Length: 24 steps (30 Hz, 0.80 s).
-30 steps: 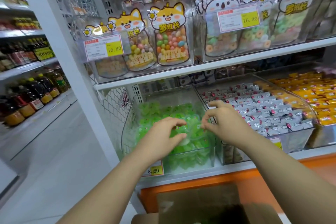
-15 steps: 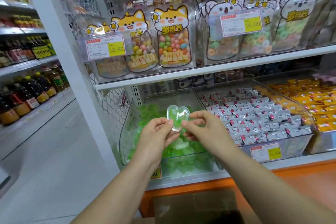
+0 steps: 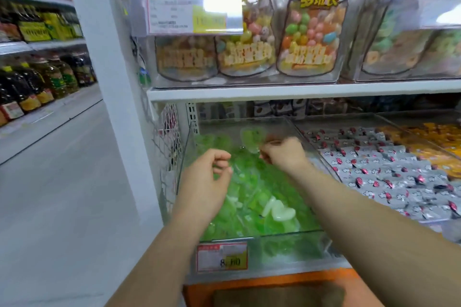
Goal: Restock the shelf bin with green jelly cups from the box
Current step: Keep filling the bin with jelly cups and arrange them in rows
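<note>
1. The box (image 3: 274,294) is lying at the bottom edge, just below the shelf, and its contents are not showing.
2. The shelf bin (image 3: 262,238) is already holding a deep heap of green jelly cups (image 3: 249,202), reaching up to its clear front wall.
3. The left hand (image 3: 207,182) is hovering over that heap with fingers loosely curled and nothing in them. Half a second ago it was sharing a pinch on one cup, so it has let go.
4. The right hand (image 3: 282,154) is now pinching that single cup (image 3: 252,138) alone. The cup is blurred, and the hand is carrying it above the rear of the bin.
5. The cup looks about to be dropped at the back, which is probably freeing both hands to go back to the box.
</note>
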### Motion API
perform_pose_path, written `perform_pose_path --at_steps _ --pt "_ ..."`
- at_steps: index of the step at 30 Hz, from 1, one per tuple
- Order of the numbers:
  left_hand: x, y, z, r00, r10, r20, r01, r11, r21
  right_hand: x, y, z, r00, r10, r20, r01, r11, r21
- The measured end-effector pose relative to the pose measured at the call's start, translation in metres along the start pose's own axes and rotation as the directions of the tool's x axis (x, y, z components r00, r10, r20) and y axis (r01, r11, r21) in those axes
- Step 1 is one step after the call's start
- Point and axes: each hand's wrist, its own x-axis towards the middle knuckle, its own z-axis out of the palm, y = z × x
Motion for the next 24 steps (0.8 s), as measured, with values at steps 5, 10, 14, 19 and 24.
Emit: perform_pose_path --at_steps 5,10,14,19,24 --pt "-0.002 -0.008 0.005 0.999 0.042 -0.004 -0.042 0.997 0.062 0.046 0.006 0.027 0.995 0.046 0.083 -0.042 0.998 -0.056" --pt "-0.002 -0.008 0.003 0.999 0.041 0.008 -0.042 0.996 0.077 0.061 0.016 0.041 0.991 0.095 0.093 -0.094 0.995 -0.014" --pt "-0.004 -0.007 0.004 0.997 0.072 0.008 -0.072 0.993 0.099 0.067 0.019 0.049 0.999 0.042 -0.005 -0.042 0.998 -0.037" --pt "-0.003 -0.009 0.005 0.997 0.075 0.026 -0.078 0.989 0.124 0.058 0.013 0.042 0.997 0.035 0.064 -0.033 0.999 -0.027" --pt "-0.005 -0.005 0.004 0.996 0.072 0.051 -0.079 0.983 0.168 0.019 -0.003 -0.002 0.977 -0.161 0.141 0.184 0.969 -0.166"
